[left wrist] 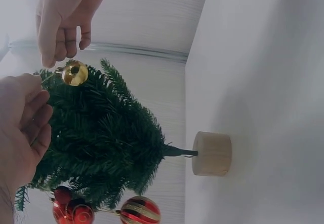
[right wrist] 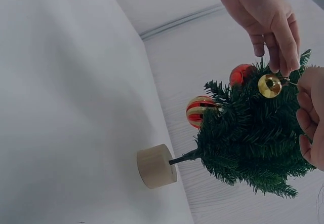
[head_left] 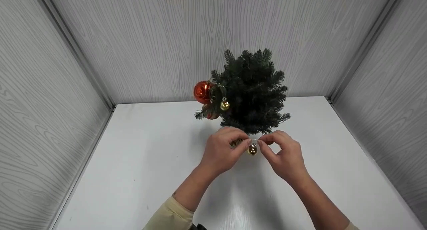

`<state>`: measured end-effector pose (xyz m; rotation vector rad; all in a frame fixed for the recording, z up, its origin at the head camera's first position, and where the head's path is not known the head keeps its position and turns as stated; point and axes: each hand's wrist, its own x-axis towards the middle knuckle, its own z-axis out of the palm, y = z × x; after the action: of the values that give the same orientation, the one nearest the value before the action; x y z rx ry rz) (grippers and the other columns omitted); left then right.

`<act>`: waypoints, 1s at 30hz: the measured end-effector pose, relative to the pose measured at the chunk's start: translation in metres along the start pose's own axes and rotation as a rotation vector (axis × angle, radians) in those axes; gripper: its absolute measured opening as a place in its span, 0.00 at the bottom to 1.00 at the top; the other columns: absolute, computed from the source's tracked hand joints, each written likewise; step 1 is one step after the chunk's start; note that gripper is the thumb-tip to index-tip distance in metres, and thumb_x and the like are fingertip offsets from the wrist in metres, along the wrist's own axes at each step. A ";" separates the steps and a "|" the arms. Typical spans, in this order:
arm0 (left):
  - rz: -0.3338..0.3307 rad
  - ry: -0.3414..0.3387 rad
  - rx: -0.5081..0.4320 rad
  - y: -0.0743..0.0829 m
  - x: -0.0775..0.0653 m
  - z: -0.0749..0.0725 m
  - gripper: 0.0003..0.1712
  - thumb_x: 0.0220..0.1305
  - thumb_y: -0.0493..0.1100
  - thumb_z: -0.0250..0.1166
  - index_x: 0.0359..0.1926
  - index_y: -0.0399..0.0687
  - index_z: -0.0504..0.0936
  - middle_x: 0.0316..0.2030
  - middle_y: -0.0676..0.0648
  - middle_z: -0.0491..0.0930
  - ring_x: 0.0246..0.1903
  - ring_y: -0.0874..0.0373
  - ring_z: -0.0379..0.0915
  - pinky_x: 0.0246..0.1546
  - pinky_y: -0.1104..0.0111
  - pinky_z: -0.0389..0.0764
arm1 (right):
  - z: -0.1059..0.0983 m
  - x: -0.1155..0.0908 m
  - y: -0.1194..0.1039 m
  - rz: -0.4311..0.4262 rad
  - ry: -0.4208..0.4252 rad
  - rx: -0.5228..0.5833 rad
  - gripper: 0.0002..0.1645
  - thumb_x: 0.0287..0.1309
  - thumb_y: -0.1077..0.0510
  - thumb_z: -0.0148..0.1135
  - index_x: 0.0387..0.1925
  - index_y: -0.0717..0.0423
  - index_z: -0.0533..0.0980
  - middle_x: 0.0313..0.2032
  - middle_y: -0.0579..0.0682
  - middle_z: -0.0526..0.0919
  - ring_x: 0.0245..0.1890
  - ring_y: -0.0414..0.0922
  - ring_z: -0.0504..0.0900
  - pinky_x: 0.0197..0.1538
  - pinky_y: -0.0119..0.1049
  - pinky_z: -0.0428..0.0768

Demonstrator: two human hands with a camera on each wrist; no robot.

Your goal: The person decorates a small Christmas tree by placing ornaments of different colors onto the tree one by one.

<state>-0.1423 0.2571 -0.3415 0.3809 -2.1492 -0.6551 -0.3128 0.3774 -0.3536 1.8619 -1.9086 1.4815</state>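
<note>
Between the fingertips of both hands hangs a small shiny gold bauble (head_left: 252,149) on a thin, pale hanging loop (head_left: 254,141). My left hand (head_left: 224,151) pinches one side of the loop with thumb and forefinger. From the other side, my right hand (head_left: 284,153) pinches it the same way. Just behind the fingers stands a small artificial Christmas tree (head_left: 252,93), its wooden base (left wrist: 212,154) visible in the wrist views. In the left wrist view, the gold bauble (left wrist: 75,73) is in front of the branches. Whether the loop touches a twig is unclear.
On the tree's left side hang a red bauble (head_left: 202,92), another gold bauble (head_left: 224,104) and a red-and-gold striped bauble (left wrist: 140,210). The tree stands on a white table (head_left: 150,156). Grey wood-grain panels (head_left: 150,46) enclose the back and both sides.
</note>
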 end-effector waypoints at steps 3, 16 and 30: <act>0.000 0.026 0.056 0.004 0.006 0.000 0.04 0.68 0.41 0.74 0.34 0.49 0.92 0.35 0.54 0.89 0.37 0.60 0.81 0.40 0.67 0.82 | 0.001 0.004 -0.001 0.025 0.029 -0.012 0.06 0.63 0.67 0.73 0.36 0.53 0.86 0.34 0.42 0.85 0.37 0.41 0.83 0.44 0.32 0.78; 0.041 0.110 0.200 0.009 0.023 0.003 0.03 0.67 0.41 0.75 0.35 0.49 0.92 0.36 0.53 0.89 0.39 0.56 0.82 0.42 0.65 0.84 | 0.003 0.019 -0.003 0.083 0.069 -0.062 0.02 0.65 0.64 0.73 0.35 0.55 0.86 0.35 0.47 0.87 0.38 0.44 0.83 0.43 0.38 0.79; 0.063 0.139 0.373 0.005 0.030 0.011 0.06 0.66 0.42 0.74 0.32 0.49 0.92 0.33 0.53 0.89 0.37 0.54 0.81 0.41 0.63 0.84 | 0.006 0.029 -0.004 0.215 0.058 -0.095 0.04 0.68 0.63 0.70 0.36 0.55 0.87 0.36 0.49 0.87 0.38 0.47 0.84 0.42 0.44 0.80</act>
<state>-0.1696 0.2506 -0.3250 0.5385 -2.1366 -0.1818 -0.3140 0.3535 -0.3355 1.5987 -2.1681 1.4535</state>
